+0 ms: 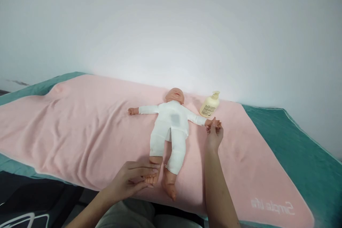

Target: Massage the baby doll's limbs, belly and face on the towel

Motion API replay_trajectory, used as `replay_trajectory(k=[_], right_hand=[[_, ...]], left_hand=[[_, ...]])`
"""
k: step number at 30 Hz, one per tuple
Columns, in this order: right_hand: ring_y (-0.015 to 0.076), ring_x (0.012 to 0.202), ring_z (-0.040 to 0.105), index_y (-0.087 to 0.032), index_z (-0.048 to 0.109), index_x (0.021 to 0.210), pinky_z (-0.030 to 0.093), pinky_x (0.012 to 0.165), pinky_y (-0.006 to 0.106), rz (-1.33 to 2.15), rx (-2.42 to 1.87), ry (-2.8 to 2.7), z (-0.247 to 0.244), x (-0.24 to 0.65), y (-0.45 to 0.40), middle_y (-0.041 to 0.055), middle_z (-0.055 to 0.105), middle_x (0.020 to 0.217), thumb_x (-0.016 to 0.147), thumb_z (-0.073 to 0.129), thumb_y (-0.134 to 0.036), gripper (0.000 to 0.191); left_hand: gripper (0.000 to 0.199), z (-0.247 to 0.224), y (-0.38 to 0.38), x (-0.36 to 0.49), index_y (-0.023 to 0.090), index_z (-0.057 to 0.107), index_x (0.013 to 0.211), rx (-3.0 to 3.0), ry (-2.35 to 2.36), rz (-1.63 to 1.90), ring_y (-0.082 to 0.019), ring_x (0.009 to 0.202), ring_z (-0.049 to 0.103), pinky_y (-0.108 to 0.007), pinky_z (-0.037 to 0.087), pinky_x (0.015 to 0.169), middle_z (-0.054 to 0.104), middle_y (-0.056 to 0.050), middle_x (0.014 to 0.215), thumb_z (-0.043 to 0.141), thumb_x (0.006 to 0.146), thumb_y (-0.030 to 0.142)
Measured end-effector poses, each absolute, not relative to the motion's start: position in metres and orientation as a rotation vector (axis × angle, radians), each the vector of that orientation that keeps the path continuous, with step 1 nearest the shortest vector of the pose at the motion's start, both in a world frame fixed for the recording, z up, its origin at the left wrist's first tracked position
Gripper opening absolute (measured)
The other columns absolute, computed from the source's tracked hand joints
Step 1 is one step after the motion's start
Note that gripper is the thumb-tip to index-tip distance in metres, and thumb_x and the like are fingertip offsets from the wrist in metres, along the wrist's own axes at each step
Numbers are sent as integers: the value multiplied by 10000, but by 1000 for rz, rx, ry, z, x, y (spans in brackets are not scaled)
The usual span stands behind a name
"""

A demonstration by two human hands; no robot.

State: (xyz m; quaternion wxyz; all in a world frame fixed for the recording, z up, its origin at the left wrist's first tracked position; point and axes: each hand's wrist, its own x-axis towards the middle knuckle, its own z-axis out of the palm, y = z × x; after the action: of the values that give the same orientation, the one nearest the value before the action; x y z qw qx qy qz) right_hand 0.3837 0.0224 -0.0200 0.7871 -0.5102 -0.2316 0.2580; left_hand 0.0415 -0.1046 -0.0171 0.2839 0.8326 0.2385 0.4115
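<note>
A baby doll (173, 121) with a white cloth body lies on its back on a pink blanket (107, 131), its head toward the wall and its arms spread. My left hand (135, 176) is closed round the doll's foot on the left, fingers over the top and thumb below. With my right hand (215, 133) I pinch the doll's hand on the right side. Just beyond that hand stands a pale yellow pump bottle (210, 105). The doll's other foot (170, 185) rests untouched near the blanket's front edge.
A green cover (299, 139) shows under the blanket at both sides. Behind the bed rises a pale wall (171, 25). Dark items with white lines (24, 199) lie at the lower left. My legs are at the bottom, close to the bed's edge.
</note>
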Motion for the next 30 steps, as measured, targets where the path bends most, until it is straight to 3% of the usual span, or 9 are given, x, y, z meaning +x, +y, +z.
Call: replay_trajectory(k=[4,12,18,25,30], right_hand=[[74,712,589,-199,558,1145,517,659,234,379,-1111,-758,-8,354,13,63,588,1189,795,652,-508,476],[209,1072,572,-247,635,1166,548,820,350,141,-1047,-1512,-10,326,6,92,582,1145,902,534,-306,289],[189,1103,585,-308,580,1275,532,938,362,71,-1002,-1834,-13,323,7,76,569,1199,949,462,-211,360],[184,1118,581,-291,603,1250,516,955,357,94,-1016,-1838,-14,324,7,83,568,1206,954,453,-218,339],[198,1009,595,-224,619,1189,542,821,359,180,-1115,-1414,-14,336,12,101,593,1172,895,548,-337,323]], left_hand=[[300,-4,-87,43,257,697,1117,2232,756,1219,-223,964,711,-288,580,831,741,-51,1054,707,818,239],[304,23,-36,64,203,723,1052,1923,971,1358,-250,945,701,-339,587,797,734,-77,1071,739,774,328],[415,25,-4,76,151,691,1128,1657,955,1411,-214,765,696,-358,593,698,714,-125,1104,741,770,355],[377,34,-1,78,155,689,1106,1555,863,1460,-202,787,692,-311,587,647,704,-115,1130,736,781,341],[346,18,-33,63,182,665,1160,1706,904,1402,-219,846,704,-336,588,734,694,-108,1162,697,826,265]])
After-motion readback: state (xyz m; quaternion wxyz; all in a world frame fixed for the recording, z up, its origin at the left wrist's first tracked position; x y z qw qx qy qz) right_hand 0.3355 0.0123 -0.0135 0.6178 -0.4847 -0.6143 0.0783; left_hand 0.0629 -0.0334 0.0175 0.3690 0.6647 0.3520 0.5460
